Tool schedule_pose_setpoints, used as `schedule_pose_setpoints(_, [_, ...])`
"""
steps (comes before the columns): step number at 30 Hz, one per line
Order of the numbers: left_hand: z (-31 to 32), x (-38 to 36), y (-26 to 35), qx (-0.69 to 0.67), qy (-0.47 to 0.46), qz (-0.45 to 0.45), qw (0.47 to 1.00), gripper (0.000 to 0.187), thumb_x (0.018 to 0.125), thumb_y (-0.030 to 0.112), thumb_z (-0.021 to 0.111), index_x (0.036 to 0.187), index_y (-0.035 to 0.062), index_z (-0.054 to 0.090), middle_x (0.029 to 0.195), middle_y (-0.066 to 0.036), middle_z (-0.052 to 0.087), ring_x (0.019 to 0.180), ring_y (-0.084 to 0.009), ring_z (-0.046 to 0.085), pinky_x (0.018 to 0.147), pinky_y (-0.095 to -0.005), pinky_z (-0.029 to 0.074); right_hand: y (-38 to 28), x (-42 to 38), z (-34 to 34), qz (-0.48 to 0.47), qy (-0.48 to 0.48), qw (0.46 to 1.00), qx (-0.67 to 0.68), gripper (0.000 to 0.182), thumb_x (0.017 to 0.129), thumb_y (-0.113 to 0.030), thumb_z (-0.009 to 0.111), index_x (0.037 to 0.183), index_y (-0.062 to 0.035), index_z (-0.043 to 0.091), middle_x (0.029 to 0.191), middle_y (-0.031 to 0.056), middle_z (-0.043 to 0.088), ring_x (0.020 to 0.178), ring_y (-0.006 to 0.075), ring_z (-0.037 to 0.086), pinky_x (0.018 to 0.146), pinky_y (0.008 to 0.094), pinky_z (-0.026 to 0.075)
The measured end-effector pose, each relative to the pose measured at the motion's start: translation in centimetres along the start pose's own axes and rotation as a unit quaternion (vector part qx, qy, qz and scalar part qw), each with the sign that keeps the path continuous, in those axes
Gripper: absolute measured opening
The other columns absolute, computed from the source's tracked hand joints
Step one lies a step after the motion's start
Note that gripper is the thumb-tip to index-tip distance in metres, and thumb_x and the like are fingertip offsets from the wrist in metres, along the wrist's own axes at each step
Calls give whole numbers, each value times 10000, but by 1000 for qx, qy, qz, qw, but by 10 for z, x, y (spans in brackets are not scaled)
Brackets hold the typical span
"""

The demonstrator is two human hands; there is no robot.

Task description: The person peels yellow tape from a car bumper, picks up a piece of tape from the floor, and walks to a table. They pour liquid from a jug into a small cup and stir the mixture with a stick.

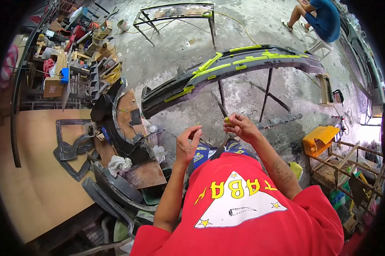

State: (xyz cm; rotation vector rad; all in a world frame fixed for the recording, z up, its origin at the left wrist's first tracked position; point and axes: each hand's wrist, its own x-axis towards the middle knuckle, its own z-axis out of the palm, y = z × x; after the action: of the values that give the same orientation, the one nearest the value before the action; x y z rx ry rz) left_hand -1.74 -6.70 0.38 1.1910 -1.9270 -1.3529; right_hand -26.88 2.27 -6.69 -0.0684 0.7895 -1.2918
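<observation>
Right hand: Our right hand (242, 128) has its fingertips drawn together on a small tape scrap (227, 120), near the middle of the scene and in front of our body.
Left hand: Our left hand (186, 143) is raised to the left of it, apart, with thumb and fingers narrow; a yellow-green speck shows at the tips, but we cannot tell whether it is gripped.
Long panel: The curved dark panel (260, 64) rests on a stand (267, 87) beyond both hands, running from the nearer left to the far right; neither hand touches it.
Tape strips: Yellow-green strips (241, 67) cling to the panel's top and face, some long, some short tabs.
Scrap handling: We judge it very light, thin, soft and probably tacky, apt to curl or stick to skin; an edge between two fingertips is the best hold.
Panel handling: It looks to us like a plastic shell, light for its length, fairly stiff along the curve and springier at the ends; hands set wide on the bare lower edge, clear of the strips, would suit it.
Far bench: A metal-framed bench (164, 14) carries a tape roll (206, 13) at its right end.
Near left: A wooden board (34, 170) bears dark frames (66, 155).
</observation>
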Motion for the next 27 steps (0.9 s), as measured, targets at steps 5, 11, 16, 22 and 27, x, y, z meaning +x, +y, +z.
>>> schedule_pose_setpoints(5, [6, 19, -8, 3, -28, -18, 999, 204, 994, 110, 643, 1138, -21, 703, 922, -106, 749, 845, -146, 714, 764, -278, 545, -13, 1, -13, -64, 33, 997, -30, 172, 970, -198, 738, 1005, -74, 623, 1047, 123, 720, 929, 226, 725, 862, 389, 615])
schedule_pose_setpoints(11, [10, 66, -12, 34, -129, 10, 991, 184, 998, 100, 628, 1117, -16, 709, 869, -118, 747, 801, -167, 725, 741, -291, 545, -15, 0, -15, -114, 151, 980, -52, 279, 981, -294, 730, 1100, -48, 672, 925, 53, 692, 745, 124, 662, 746, 319, 602])
schedule_pose_setpoints(16, [-17, 121, -24, 32, -191, 32, 980, 165, 995, 103, 637, 1085, -17, 705, 858, -117, 741, 794, -167, 721, 723, -296, 541, -1, 31, -18, -151, 242, 958, -6, 400, 996, -489, 663, 991, -89, 656, 745, -18, 573, 649, 88, 572, 659, 294, 571])
schedule_pose_setpoints(22, [-71, 186, -51, 18, -223, 21, 975, 180, 998, 129, 650, 1086, -10, 720, 864, -53, 738, 785, -82, 667, 713, -244, 510, 0, 85, 9, -168, 332, 928, 36, 437, 949, -513, 717, 822, -123, 566, 716, -7, 556, 587, 94, 526, 532, 301, 506])
schedule_pose_setpoints(27, [-117, 233, -82, 29, -244, -19, 969, 177, 987, 99, 649, 1086, -31, 715, 875, -88, 748, 815, -120, 705, 733, -266, 539, -8, 140, 36, -179, 379, 907, 48, 332, 927, -381, 754, 775, -137, 590, 656, -13, 544, 499, 89, 470, 489, 255, 450])
